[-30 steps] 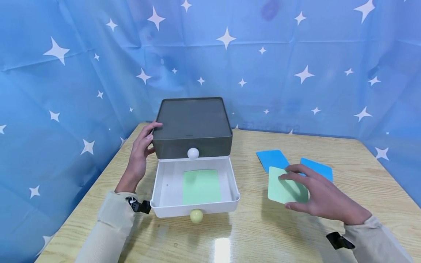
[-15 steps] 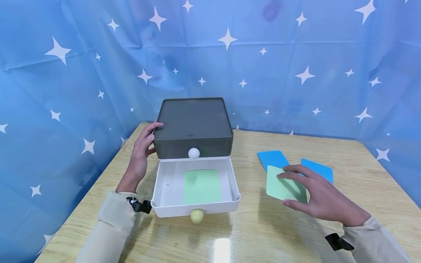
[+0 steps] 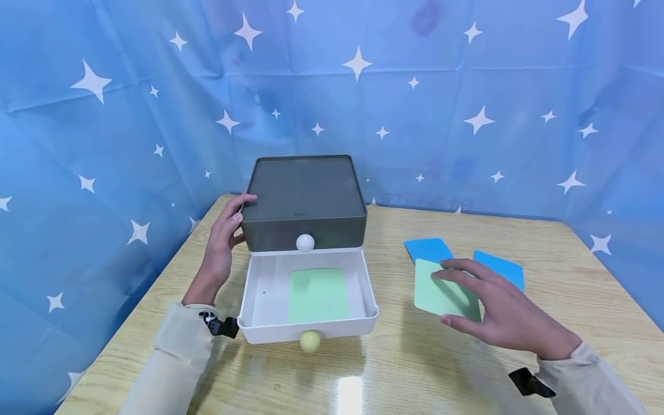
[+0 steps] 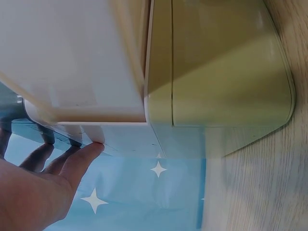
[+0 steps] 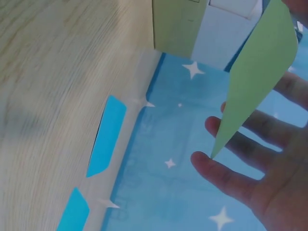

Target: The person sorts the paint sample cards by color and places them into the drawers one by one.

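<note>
Left hand braces grey box, right hand pinches light green card lifted off table; one green card already in open drawer, two blue cards remain.

A pale green card, rounded corners, lifted off the table at three o'clock of the open white drawer, pinched between fingers
</note>
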`<move>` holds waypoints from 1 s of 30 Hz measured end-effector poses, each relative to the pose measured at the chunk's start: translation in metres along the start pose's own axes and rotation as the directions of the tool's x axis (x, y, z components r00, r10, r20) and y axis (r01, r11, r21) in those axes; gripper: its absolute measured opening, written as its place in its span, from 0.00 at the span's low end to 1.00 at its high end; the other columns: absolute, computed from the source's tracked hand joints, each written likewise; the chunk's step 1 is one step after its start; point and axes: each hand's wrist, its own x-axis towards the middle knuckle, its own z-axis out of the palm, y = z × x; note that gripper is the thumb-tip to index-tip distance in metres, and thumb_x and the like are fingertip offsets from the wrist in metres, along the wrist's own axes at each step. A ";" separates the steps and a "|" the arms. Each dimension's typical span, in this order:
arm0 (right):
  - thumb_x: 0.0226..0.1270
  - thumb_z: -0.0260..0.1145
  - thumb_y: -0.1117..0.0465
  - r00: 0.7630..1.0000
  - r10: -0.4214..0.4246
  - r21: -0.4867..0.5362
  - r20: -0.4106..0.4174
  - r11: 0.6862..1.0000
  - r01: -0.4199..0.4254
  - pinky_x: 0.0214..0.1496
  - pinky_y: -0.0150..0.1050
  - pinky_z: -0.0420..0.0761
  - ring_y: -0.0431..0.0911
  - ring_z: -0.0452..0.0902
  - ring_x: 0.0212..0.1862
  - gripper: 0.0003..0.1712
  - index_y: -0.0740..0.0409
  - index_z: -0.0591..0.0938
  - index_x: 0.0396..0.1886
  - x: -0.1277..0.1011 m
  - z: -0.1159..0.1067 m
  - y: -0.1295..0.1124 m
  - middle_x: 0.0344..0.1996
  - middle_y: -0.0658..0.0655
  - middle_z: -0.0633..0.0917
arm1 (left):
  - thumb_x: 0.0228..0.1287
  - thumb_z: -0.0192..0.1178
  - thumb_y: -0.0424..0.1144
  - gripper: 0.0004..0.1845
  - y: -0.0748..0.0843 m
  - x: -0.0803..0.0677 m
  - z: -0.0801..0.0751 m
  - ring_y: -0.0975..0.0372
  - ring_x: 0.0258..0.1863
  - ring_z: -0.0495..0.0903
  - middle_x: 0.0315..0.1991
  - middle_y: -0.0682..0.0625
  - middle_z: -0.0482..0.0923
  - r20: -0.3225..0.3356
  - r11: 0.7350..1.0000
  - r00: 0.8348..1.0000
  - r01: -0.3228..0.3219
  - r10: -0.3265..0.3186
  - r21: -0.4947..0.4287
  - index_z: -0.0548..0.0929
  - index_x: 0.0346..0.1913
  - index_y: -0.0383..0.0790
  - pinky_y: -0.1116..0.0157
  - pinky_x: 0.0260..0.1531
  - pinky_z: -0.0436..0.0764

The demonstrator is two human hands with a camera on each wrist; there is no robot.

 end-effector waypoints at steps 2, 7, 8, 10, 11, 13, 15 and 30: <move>0.54 0.78 0.49 1.000 0.002 -0.003 0.000 1.000 -0.002 0.49 0.55 0.79 0.56 0.79 0.59 0.32 0.46 0.80 0.60 0.000 -0.001 -0.001 0.63 0.56 0.78 | 0.78 0.35 0.51 0.27 0.001 0.000 0.000 0.48 0.75 0.59 0.79 0.53 0.55 0.001 1.000 1.000 -0.001 0.001 -0.002 0.68 0.72 0.46 0.31 0.66 0.59; 0.54 0.78 0.49 1.000 -0.002 -0.004 0.002 1.000 0.002 0.50 0.56 0.79 0.57 0.78 0.60 0.32 0.47 0.80 0.60 0.002 -0.002 -0.003 0.63 0.57 0.78 | 0.78 0.35 0.50 0.27 0.001 0.000 0.000 0.49 0.75 0.60 0.78 0.53 0.55 -0.001 1.000 1.000 0.004 -0.004 -0.005 0.67 0.72 0.46 0.31 0.66 0.58; 0.55 0.78 0.49 1.000 -0.003 -0.001 0.004 1.000 0.003 0.50 0.56 0.79 0.57 0.78 0.60 0.32 0.46 0.80 0.61 0.003 -0.002 -0.004 0.64 0.57 0.78 | 0.78 0.35 0.50 0.27 0.001 0.000 0.000 0.49 0.74 0.60 0.78 0.53 0.55 -0.001 1.000 1.000 0.005 -0.005 -0.007 0.67 0.72 0.46 0.31 0.66 0.58; 0.55 0.77 0.49 1.000 -0.006 0.005 0.009 1.000 0.006 0.50 0.56 0.79 0.57 0.78 0.60 0.32 0.45 0.80 0.61 0.004 -0.003 -0.005 0.64 0.57 0.77 | 0.78 0.35 0.49 0.27 0.001 0.000 0.000 0.49 0.74 0.61 0.78 0.54 0.56 -0.003 1.000 1.000 0.008 -0.008 -0.009 0.67 0.72 0.45 0.32 0.66 0.59; 0.56 0.77 0.49 1.000 -0.007 0.009 0.011 1.000 0.007 0.51 0.56 0.79 0.57 0.77 0.61 0.32 0.44 0.79 0.61 0.004 -0.003 -0.006 0.65 0.57 0.77 | 0.78 0.35 0.49 0.27 0.001 -0.001 0.000 0.49 0.74 0.61 0.78 0.54 0.56 -0.003 1.000 1.000 0.009 -0.009 -0.009 0.67 0.72 0.45 0.32 0.66 0.59; 0.56 0.77 0.49 1.000 -0.010 0.015 0.011 1.000 0.010 0.51 0.56 0.79 0.57 0.77 0.61 0.32 0.43 0.79 0.62 0.005 -0.003 -0.007 0.65 0.57 0.77 | 0.78 0.35 0.49 0.27 0.001 -0.001 0.000 0.49 0.74 0.61 0.78 0.54 0.55 -0.002 1.000 1.000 0.010 -0.010 -0.011 0.67 0.72 0.45 0.33 0.65 0.60; 0.56 0.77 0.49 1.000 -0.013 0.018 0.009 1.000 0.013 0.52 0.56 0.78 0.57 0.76 0.62 0.32 0.42 0.79 0.62 0.006 -0.004 -0.009 0.66 0.57 0.76 | 0.78 0.35 0.49 0.27 0.002 0.000 0.000 0.49 0.74 0.61 0.78 0.54 0.55 -0.001 1.000 1.000 0.010 -0.010 -0.013 0.67 0.72 0.45 0.33 0.65 0.60; 0.55 0.77 0.49 0.999 -0.040 0.004 0.005 0.999 0.040 0.54 0.57 0.77 0.55 0.73 0.66 0.34 0.41 0.77 0.63 0.011 -0.005 -0.018 0.67 0.55 0.76 | 0.78 0.35 0.50 0.27 0.001 -0.001 -0.001 0.48 0.75 0.60 0.79 0.54 0.55 0.002 1.000 1.000 0.006 -0.006 -0.015 0.67 0.72 0.44 0.31 0.66 0.59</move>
